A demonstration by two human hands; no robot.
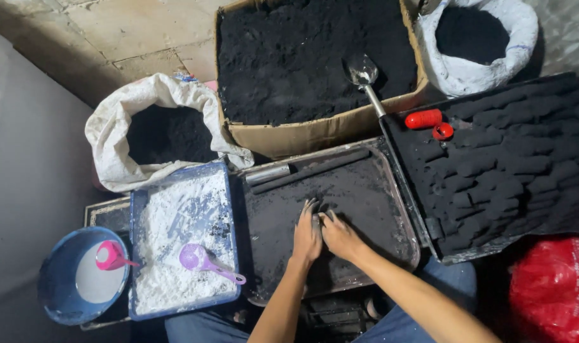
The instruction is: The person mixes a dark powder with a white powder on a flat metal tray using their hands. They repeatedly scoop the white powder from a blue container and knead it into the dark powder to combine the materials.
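Hands side by side, both flat-ish on the blackened rectangular metal tray: left hand and right hand are pressed together over a small dark lump between the fingertips, which I can't make out clearly. The tray sits dead centre and is coated in black powder. It's tight all round: a blue plastic tray of white powder touches its left edge, a cardboard box of black powder sits behind, and a black tray of dark rolled pieces crowds the right.

Only 1 cam, head-mounted, looking straight down from close above at my hands over the black tray.
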